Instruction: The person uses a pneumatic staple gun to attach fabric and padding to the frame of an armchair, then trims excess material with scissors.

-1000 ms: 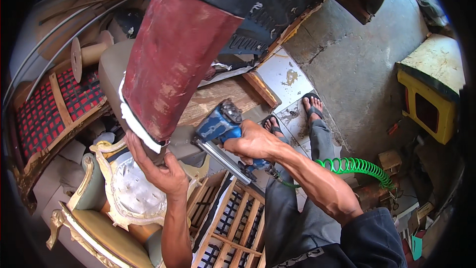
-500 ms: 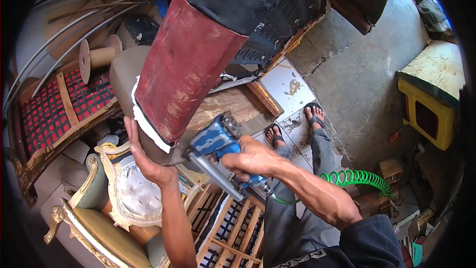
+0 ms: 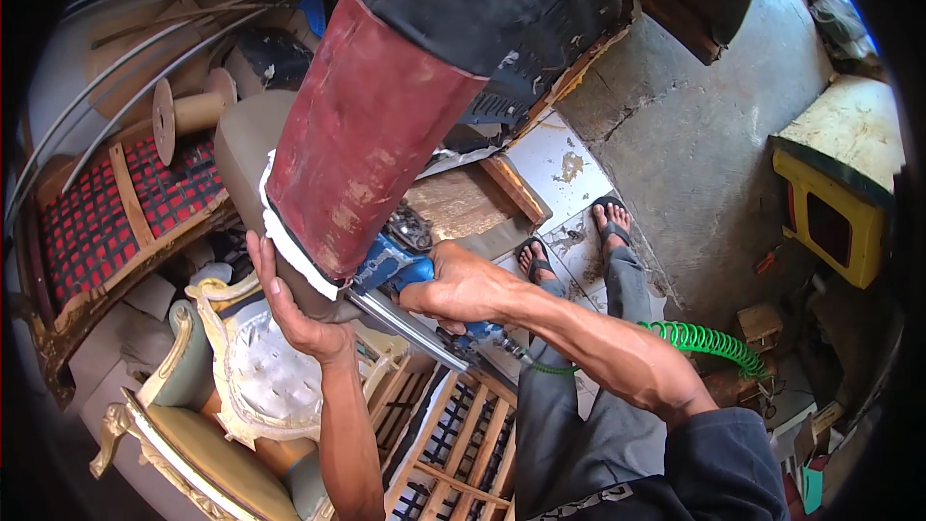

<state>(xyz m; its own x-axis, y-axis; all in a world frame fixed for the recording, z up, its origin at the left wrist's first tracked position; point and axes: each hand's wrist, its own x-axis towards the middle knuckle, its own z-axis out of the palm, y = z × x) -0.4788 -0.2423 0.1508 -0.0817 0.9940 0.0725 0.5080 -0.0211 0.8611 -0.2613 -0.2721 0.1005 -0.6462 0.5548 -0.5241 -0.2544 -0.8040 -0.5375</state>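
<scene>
A large upholstered piece has a worn red panel (image 3: 367, 125), a black upper part (image 3: 453, 0) and a ragged white strip (image 3: 294, 251) along the red edge. My left hand (image 3: 299, 314) rests with fingers stretched along the grey-brown padded surface (image 3: 241, 164) beside that strip. My right hand (image 3: 453, 285) grips a blue pneumatic stapler (image 3: 386, 265), whose front is at the lower end of the red panel, partly hidden under it. A green coiled hose (image 3: 709, 342) runs from the tool's side toward the right.
An ornate cream-gold chair (image 3: 203, 463) and slatted wooden frame (image 3: 453, 453) lie below. A red-and-black webbed frame (image 3: 96, 232) and cardboard spool (image 3: 193, 111) are on the left. A yellow-black box (image 3: 834, 183) stands right; my feet (image 3: 612, 222) are on cracked tiles.
The stapler and my right hand have moved up and left, to the red panel's lower end. My left hand's fingers have straightened along the padded side since one second ago.
</scene>
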